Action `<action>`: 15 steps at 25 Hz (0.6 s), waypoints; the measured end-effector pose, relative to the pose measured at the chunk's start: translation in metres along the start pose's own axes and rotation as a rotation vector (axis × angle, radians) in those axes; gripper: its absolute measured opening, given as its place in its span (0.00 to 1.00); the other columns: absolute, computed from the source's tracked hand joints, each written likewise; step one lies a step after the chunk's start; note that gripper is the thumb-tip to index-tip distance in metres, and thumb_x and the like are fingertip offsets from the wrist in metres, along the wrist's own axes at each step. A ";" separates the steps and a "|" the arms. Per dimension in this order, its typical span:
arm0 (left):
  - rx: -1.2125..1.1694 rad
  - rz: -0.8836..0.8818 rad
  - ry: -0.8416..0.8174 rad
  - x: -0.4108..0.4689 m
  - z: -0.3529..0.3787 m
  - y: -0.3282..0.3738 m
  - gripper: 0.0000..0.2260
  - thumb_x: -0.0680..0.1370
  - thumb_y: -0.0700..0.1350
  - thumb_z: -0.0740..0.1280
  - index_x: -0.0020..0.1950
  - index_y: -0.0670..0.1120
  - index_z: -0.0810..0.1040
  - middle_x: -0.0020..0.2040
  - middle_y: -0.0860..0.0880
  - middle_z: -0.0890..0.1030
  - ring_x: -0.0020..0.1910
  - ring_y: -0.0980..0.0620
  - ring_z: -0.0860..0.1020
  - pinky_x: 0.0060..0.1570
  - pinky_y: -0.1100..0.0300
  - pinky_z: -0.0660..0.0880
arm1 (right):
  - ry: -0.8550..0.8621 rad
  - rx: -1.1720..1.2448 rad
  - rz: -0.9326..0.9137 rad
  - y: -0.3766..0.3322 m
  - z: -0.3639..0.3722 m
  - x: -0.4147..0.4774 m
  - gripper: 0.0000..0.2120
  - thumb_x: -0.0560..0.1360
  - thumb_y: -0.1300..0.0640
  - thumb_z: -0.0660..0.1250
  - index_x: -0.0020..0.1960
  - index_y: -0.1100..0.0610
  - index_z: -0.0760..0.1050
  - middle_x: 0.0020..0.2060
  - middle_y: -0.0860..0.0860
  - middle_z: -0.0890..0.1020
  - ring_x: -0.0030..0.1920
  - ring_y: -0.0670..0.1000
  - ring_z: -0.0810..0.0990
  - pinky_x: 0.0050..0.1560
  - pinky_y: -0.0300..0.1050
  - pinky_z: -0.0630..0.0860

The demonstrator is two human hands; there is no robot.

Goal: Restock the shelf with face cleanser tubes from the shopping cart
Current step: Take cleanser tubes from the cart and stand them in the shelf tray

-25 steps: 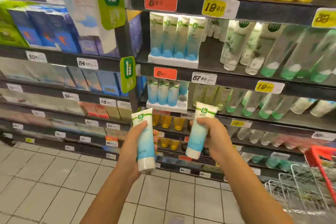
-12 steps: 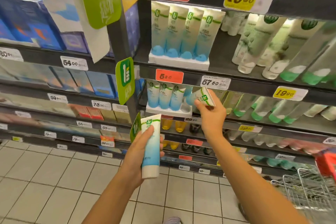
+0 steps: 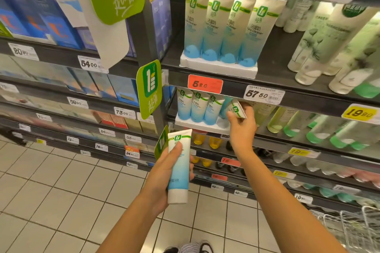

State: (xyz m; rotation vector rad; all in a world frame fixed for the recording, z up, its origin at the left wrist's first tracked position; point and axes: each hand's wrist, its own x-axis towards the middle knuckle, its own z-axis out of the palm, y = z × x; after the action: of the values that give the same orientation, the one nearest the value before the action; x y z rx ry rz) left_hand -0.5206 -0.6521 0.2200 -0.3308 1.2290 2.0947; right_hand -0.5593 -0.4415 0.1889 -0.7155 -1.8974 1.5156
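Left hand (image 3: 164, 172) grasps white-and-blue plastic cleanser tube (image 3: 178, 167) round its middle, upright, white cap down, below tray level. Right hand (image 3: 241, 127) pinches crimped end of second matching tube (image 3: 236, 108), cap end pointed in toward white foam tray (image 3: 197, 125) on dark middle shelf, just beside three identical tubes (image 3: 198, 107) standing there. Whether cap is seated in tray: cannot tell. Red price tag (image 3: 205, 84) on shelf edge above. Wire shopping cart (image 3: 349, 230) lower right, on pale tiled floor (image 3: 61, 191)
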 end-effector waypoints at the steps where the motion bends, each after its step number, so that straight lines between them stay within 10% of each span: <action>1: 0.005 0.002 -0.006 0.000 0.001 0.000 0.25 0.66 0.54 0.73 0.59 0.44 0.76 0.41 0.43 0.82 0.35 0.51 0.80 0.33 0.58 0.79 | -0.009 -0.051 0.012 -0.002 0.002 0.002 0.08 0.77 0.61 0.65 0.53 0.57 0.68 0.42 0.45 0.77 0.41 0.37 0.77 0.38 0.27 0.72; 6: 0.006 -0.004 -0.001 0.003 0.001 -0.001 0.26 0.65 0.55 0.73 0.58 0.45 0.76 0.42 0.43 0.82 0.36 0.50 0.80 0.34 0.57 0.80 | 0.007 -0.352 0.046 -0.012 0.016 0.019 0.09 0.78 0.58 0.63 0.52 0.64 0.69 0.48 0.56 0.71 0.51 0.52 0.69 0.52 0.46 0.70; 15: -0.008 -0.022 -0.016 0.007 0.003 -0.003 0.25 0.67 0.53 0.72 0.59 0.43 0.75 0.41 0.43 0.81 0.35 0.50 0.80 0.34 0.57 0.80 | 0.144 -0.390 -0.022 -0.012 0.011 0.026 0.07 0.73 0.61 0.68 0.44 0.66 0.78 0.42 0.60 0.82 0.42 0.57 0.79 0.40 0.46 0.72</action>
State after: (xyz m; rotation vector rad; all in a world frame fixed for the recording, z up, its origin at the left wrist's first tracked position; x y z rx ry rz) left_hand -0.5235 -0.6456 0.2161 -0.3292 1.2033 2.0802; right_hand -0.5856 -0.4326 0.2018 -0.9429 -2.1026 1.0563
